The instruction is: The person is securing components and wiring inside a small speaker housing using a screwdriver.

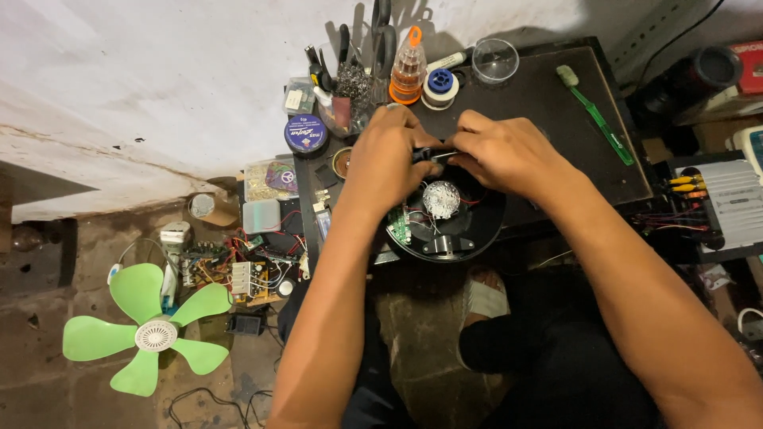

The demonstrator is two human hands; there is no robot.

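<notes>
It was a small electronics repair workshop — loose circuit boards (pixel 238 274), a solder spool (pixel 439 86), screwdrivers (pixel 343 48) and a detached green fan blade (pixel 151 330) lay around.

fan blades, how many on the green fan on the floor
5. The green fan lies on the floor at lower left; its blades point up-left, up-right, left, lower right and down from the white hub. None looks hidden.

A round black device (pixel 445 226), opened to show a white LED disc (pixel 441 199) and green circuit board (pixel 399 226), overhangs the bench's front edge.
</notes>
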